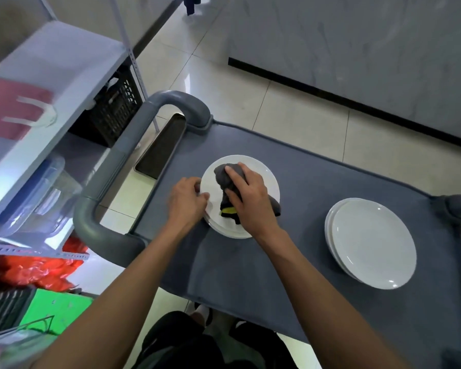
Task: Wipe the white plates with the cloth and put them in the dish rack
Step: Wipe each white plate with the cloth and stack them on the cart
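On the grey cart top, near its left end by the handle, the right hand presses a dark grey cloth onto the top white plate of a small stack, fingers spread and curled over the cloth. The left hand pinches that plate's left rim. A second stack of white plates lies toward the cart's right end, well apart from both hands.
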Demonstrator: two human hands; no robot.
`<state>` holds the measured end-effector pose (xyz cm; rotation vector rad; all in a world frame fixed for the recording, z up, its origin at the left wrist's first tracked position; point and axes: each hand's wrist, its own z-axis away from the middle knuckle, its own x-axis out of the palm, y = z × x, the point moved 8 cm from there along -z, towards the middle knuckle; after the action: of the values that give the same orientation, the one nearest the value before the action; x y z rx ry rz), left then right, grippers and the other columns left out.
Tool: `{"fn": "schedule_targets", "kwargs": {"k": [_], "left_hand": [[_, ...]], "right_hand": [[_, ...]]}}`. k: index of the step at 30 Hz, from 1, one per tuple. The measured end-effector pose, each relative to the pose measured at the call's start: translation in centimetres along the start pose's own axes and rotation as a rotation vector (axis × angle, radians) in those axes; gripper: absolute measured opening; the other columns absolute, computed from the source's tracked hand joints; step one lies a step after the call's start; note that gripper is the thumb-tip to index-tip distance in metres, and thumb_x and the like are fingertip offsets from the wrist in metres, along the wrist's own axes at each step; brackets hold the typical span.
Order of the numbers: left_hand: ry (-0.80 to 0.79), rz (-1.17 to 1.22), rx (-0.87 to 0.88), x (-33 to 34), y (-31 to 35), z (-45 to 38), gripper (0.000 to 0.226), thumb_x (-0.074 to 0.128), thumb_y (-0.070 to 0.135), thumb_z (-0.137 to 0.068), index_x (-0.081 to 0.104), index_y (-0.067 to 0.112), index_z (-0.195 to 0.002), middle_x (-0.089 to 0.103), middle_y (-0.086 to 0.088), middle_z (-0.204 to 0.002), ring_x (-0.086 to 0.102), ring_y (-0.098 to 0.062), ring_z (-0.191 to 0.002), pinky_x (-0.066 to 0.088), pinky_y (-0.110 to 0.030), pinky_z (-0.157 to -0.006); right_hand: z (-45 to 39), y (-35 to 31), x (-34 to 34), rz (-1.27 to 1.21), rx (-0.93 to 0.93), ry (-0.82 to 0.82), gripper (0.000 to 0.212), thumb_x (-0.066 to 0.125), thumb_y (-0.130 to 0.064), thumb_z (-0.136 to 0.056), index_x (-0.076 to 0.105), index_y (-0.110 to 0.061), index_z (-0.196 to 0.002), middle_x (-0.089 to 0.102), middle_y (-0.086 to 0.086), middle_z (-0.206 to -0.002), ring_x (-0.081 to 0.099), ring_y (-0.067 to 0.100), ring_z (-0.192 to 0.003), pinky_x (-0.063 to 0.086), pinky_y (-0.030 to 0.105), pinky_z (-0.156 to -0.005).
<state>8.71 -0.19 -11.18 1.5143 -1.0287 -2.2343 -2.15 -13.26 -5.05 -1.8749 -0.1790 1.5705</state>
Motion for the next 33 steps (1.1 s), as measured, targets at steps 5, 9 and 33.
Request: {"fn": "schedule_targets", "kwargs": {"k": [5, 9, 33], "left_hand": [[-0.012, 0.109, -0.105, 0.3, -0.7, -0.7, 0.02, 0.075, 0.014, -0.079, 0.068, 0.018, -0.097, 0.07, 0.001, -0.095, 0.066, -0.021, -0.089, 0.054, -0.036, -0.082], [-0.038, 0.159, -0.158, 0.7, -0.8, -1.0, 0.021, 0.073, 0.008, -0.079, 0.061, 0.021, -0.09, 0.066, 0.004, -0.088, 0.065, -0.023, -0.088, 0.055, -0.04, -0.084], [-0.519, 0.644, -0.333, 1.3, 1.9, 1.3, 0.041, 0.045, -0.014, -0.092, 0.066, 0.01, -0.118, 0.073, -0.016, -0.103, 0.071, -0.03, -0.085, 0.061, -0.035, -0.06]], "right_hand": [[0.1, 1.1, 2.7, 0.214, -0.021, -0.043, 0.048, 0.047, -0.022, -0.104, 0.042, -0.018, -0.152, 0.03, 0.012, -0.162, 0.024, 0.028, -0.151, 0.009, 0.053, -0.123], [0.9, 2.4, 3.9, 0.25, -0.074, -0.105, 0.054, 0.044, -0.024, -0.105, 0.031, -0.017, -0.157, 0.015, 0.013, -0.167, 0.012, 0.028, -0.155, 0.004, 0.048, -0.126], [2.4, 3.2, 3.6, -0.058, 0.018, -0.015, 0.064, 0.056, -0.022, -0.1, 0.03, -0.022, -0.158, 0.019, 0.003, -0.167, 0.008, 0.019, -0.156, 0.016, 0.047, -0.124]]}}
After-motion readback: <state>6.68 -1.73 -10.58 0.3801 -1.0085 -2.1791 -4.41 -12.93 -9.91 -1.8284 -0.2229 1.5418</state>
